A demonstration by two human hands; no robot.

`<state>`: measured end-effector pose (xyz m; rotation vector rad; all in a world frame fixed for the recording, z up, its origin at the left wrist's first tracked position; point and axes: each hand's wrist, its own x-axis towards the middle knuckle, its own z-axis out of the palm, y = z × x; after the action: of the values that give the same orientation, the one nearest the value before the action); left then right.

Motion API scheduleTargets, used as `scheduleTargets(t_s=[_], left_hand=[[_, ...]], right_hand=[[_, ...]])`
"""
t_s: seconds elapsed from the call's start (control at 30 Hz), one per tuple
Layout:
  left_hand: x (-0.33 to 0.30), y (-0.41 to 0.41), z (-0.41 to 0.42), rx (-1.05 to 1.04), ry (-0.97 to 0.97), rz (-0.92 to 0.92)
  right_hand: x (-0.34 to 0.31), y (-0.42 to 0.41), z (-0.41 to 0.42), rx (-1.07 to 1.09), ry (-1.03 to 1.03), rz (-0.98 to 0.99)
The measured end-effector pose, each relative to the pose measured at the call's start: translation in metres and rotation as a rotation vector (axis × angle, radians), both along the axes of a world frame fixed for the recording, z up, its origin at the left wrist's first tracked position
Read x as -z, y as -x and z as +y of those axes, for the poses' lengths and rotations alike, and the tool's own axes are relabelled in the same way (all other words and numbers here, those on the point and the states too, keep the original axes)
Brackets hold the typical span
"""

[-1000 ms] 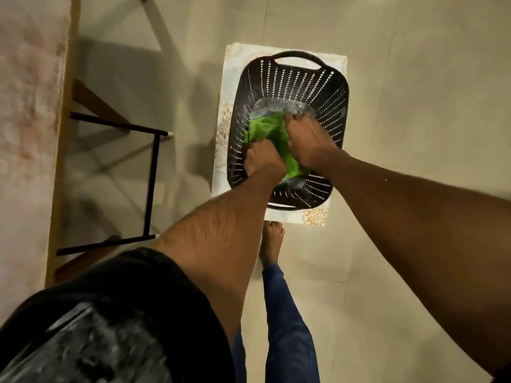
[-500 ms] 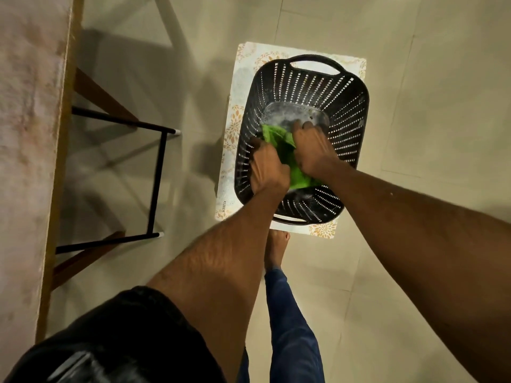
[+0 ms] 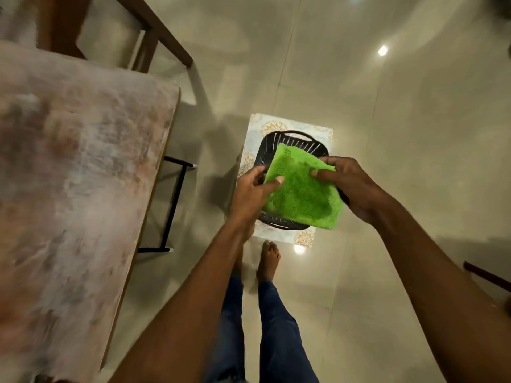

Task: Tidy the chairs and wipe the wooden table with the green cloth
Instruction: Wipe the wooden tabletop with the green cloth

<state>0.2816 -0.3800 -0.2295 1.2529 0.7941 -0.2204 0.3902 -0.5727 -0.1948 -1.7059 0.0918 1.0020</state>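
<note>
The green cloth [image 3: 300, 189] is spread flat in the air above a black slotted basket [image 3: 293, 140]. My left hand [image 3: 253, 194] pinches its left edge with thumb on top. My right hand [image 3: 349, 186] grips its right edge the same way. The wooden table [image 3: 69, 175], with a pale mottled top, fills the left of the view. A wooden chair [image 3: 154, 31] stands at the table's far end, partly cut off by the frame.
The basket stands on a patterned mat [image 3: 279, 124] on the pale tiled floor [image 3: 401, 161]. A black metal frame [image 3: 174, 205] sticks out below the table's edge. My bare feet [image 3: 268, 261] stand just before the mat. A dark object [image 3: 486, 276] shows at the right edge.
Both hands have lifted the green cloth out of the basket and opened it flat. The view has risen, showing more of the table and the chair.
</note>
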Motion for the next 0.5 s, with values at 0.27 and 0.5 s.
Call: scheduleTargets(t_s=[0.27,0.5], left_hand=[[-0.125,0.030,0.009,-0.218,0.336,-0.138],[-0.156,0.073,0.035,-0.540,0.231,-0.129]], right_hand=[[-0.117,0.072,0.008,0.579,-0.686,0.399],[-0.144,0.133,0.089,0.328,-0.716,0.295]])
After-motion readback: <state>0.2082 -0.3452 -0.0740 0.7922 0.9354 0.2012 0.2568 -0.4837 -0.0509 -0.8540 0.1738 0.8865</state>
